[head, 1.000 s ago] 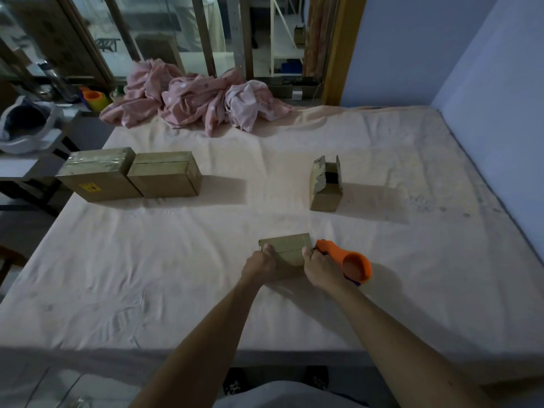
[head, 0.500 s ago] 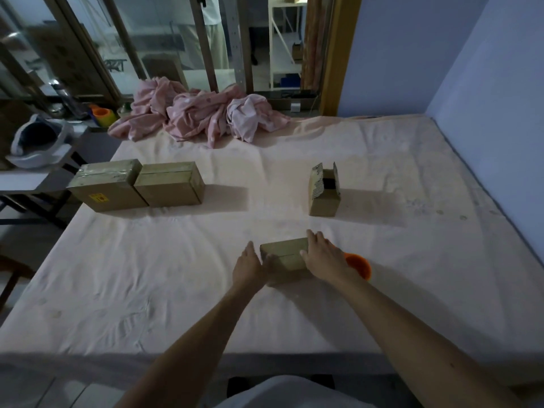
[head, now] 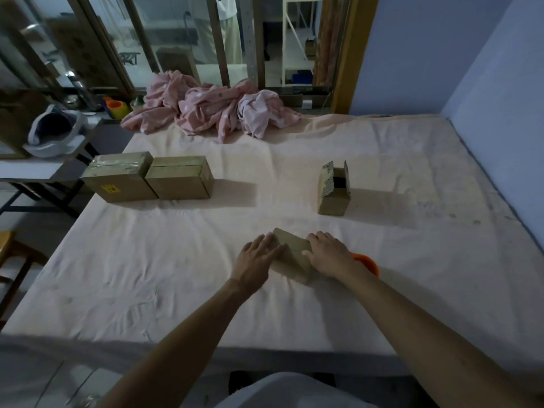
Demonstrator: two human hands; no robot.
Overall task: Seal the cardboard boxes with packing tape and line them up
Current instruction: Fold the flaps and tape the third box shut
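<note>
A small cardboard box [head: 293, 254] sits tilted on the sheet near the front, one corner raised. My left hand [head: 257, 256] holds its left end, fingers behind and thumb on the front face. My right hand [head: 328, 254] grips its right end, fingers over the top. The orange tape dispenser [head: 368, 262] lies just behind my right hand, mostly hidden. Two taped boxes [head: 119, 178] [head: 179, 179] stand touching side by side at the left. An open box [head: 334, 191] stands upright at the right, flaps up.
The pale sheet [head: 176, 275] covers the bed-like surface. A pink crumpled cloth [head: 212, 107] lies at the far edge. A blue wall [head: 500, 98] bounds the right side. A side table with a bag [head: 53, 134] stands at the left.
My right hand let go of the tape dispenser and moved onto the small box. Both hands have turned and tilted the box. The camera tipped upward.
</note>
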